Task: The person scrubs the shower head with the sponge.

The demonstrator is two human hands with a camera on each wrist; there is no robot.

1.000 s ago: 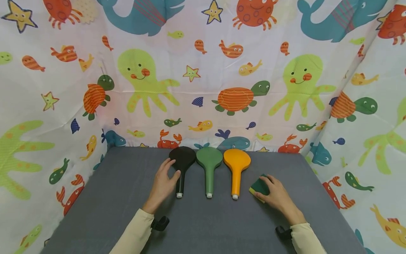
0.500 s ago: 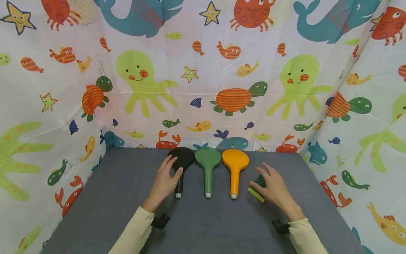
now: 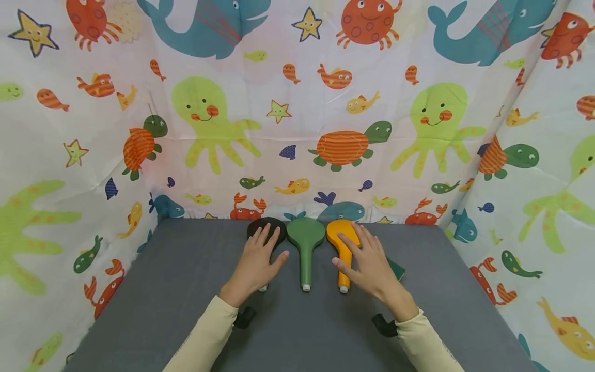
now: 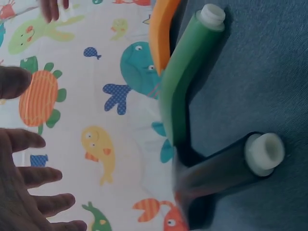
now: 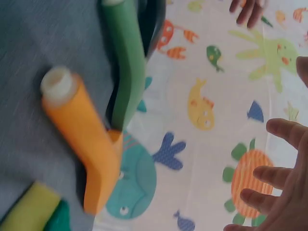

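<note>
Three shower heads side by side on the grey table [image 3: 162, 289], handles toward the person. Left hand [image 3: 257, 264] spread above the black shower head [image 3: 266, 228], fingers straight, gripping nothing; contact not clear. Right hand [image 3: 367, 263] likewise spread over the orange shower head [image 3: 338, 235], fingers relaxed and apart, holding nothing. Green shower head [image 3: 305, 243] between the two hands, untouched. Green-and-yellow sponge [image 3: 396, 269] just beside the right hand, mostly hidden behind it.
</note>
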